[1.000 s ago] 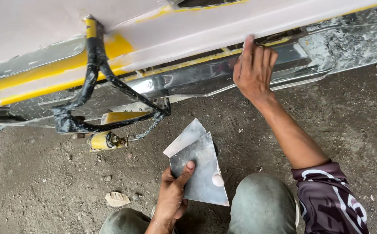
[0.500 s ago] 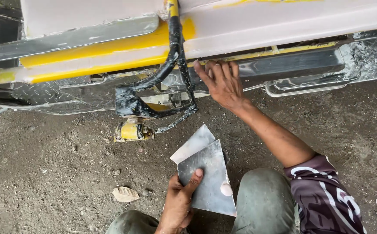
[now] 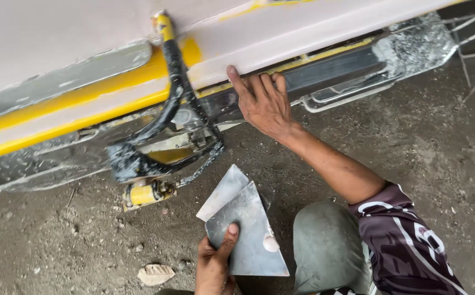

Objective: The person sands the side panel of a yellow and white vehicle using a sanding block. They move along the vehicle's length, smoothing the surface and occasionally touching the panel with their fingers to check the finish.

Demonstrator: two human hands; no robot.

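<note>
A vehicle's lower body is seen from above, over a dirt floor (image 3: 57,257). The right hand (image 3: 263,104) is laid flat, fingers spread and holding nothing, against the pale panel (image 3: 314,27) where it meets the yellow stripe (image 3: 84,104). The left hand (image 3: 215,267) is closed around two thin metal plates (image 3: 248,229), thumb pressed on top; a small dab of pale filler (image 3: 270,244) is carried near the top plate's right edge. The plates are held low, above the floor, between a bent knee (image 3: 325,240) and a black strap (image 3: 177,104) that is looped down over the panel to a yellow fitting (image 3: 144,194).

Risks can be judged: the filler could be tipped off if the plates are tilted, and grit could be picked up if they are lowered to the floor. The plates' sharp corners could be caught on the strap or scraped along the panel.

Open room is found to the right, along the panel and metal step (image 3: 352,82). To the left, movement is hemmed in by the strap and fitting.
</note>
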